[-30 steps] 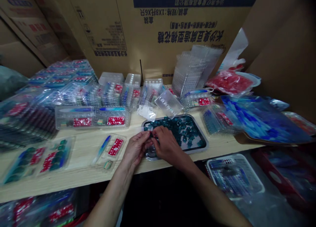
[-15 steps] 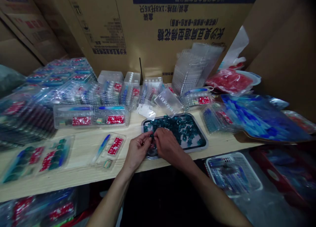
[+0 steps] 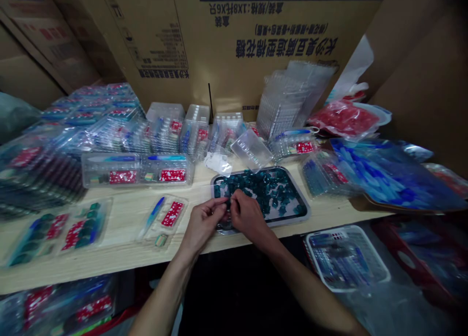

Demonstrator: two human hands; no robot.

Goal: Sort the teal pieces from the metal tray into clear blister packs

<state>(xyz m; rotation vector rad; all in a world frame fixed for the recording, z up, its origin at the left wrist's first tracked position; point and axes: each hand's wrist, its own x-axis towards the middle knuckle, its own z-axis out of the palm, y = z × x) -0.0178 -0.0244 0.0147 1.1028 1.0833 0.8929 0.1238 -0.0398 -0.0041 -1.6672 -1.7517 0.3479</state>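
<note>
Both hands meet over the near left part of a shallow tray [image 3: 304, 218] that holds many small dark green translucent pieces [image 3: 280, 192]. My left hand [image 3: 205, 219] is closed in a pinch, thumb against fingers; what it holds is too small to make out. Close beside it, my right hand [image 3: 247, 213] is curled with its fingertips pressed together, and its grip is hidden. To the left lies a clear blister pack [image 3: 161, 220] with a blue pen, a red spotted piece and a small striped block. Farther left, two packs [image 3: 58, 233] also contain green pieces.
Stacks of filled clear packs [image 3: 40, 170] line the left and back. Empty clear trays [image 3: 280, 102] stand before a large carton [image 3: 215, 48]. On the right are a bag of blue pens [image 3: 387, 175] and a bag of red pieces [image 3: 343, 117]. Below sits a white basket [image 3: 382, 272].
My right hand's fingers have curled in and drawn slightly away from the left fingertips. My left hand stays in nearly the same place. The whole view has shifted a little.
</note>
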